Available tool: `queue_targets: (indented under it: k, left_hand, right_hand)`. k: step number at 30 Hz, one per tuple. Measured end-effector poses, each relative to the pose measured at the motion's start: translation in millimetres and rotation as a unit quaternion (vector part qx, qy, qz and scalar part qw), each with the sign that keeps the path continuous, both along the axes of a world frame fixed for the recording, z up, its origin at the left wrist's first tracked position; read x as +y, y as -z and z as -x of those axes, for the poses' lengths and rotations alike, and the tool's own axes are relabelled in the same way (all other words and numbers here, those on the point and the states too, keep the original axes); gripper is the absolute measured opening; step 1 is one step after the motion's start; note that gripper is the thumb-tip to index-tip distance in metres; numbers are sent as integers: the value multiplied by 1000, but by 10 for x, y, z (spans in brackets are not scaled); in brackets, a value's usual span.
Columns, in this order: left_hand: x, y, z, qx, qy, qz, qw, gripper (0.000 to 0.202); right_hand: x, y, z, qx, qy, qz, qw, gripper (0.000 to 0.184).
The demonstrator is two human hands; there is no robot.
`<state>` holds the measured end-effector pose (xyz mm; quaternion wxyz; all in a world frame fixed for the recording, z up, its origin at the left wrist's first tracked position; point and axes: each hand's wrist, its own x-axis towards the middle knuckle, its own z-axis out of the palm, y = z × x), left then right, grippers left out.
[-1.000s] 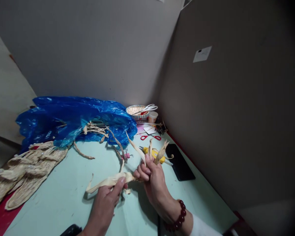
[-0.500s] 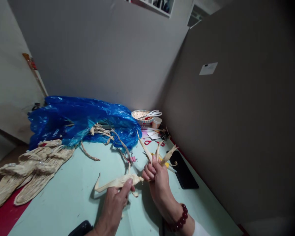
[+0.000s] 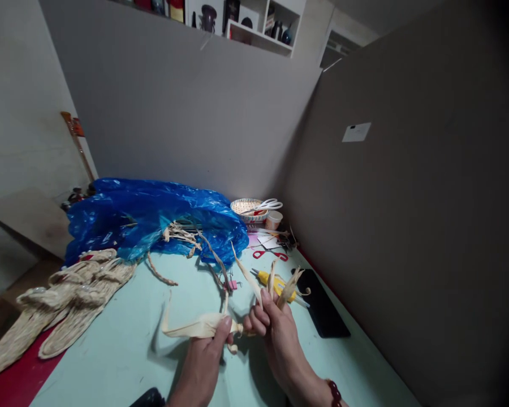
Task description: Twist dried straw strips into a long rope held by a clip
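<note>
My left hand (image 3: 206,359) is closed, thumb on top, around a pale, wide corn husk (image 3: 190,328) whose thin tip curls up at the left. Beside its fingers the husk narrows to a knotted part, which leads across to my right hand (image 3: 277,330). That hand is a closed fist wrapped round the other end, and several loose husk strips (image 3: 246,275) stick up out of it. Both hands are held over the pale green tabletop (image 3: 110,339), close together. What lies inside the right fist is hidden.
A blue plastic bag (image 3: 152,206) with dried strands lies at the back. Woven slippers (image 3: 80,311) rest at left. Beyond my right hand are a yellow tool (image 3: 263,277), a black flat panel (image 3: 322,308), red-handled scissors (image 3: 282,256), a paper cup (image 3: 274,219) and a basket (image 3: 237,208).
The camera view has tilted up, showing more of the shelf. Both hands keep their hold on the husk, with little change between them; the husk's left tip stands more upright.
</note>
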<state>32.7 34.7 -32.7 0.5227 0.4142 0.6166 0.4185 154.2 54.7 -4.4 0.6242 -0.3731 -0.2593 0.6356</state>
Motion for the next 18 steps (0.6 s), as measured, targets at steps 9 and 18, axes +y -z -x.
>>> queue_targets:
  k: [9,18]
  left_hand:
    - [-42,-64,-103,-49,1,51,997,49]
    - [42,-60,99,-45,-73,97,992,56]
  right_hand:
    - [-18,-27,-100,14,29,-4,999,41]
    - [137,-112,-439,-6,112,-12,994,43]
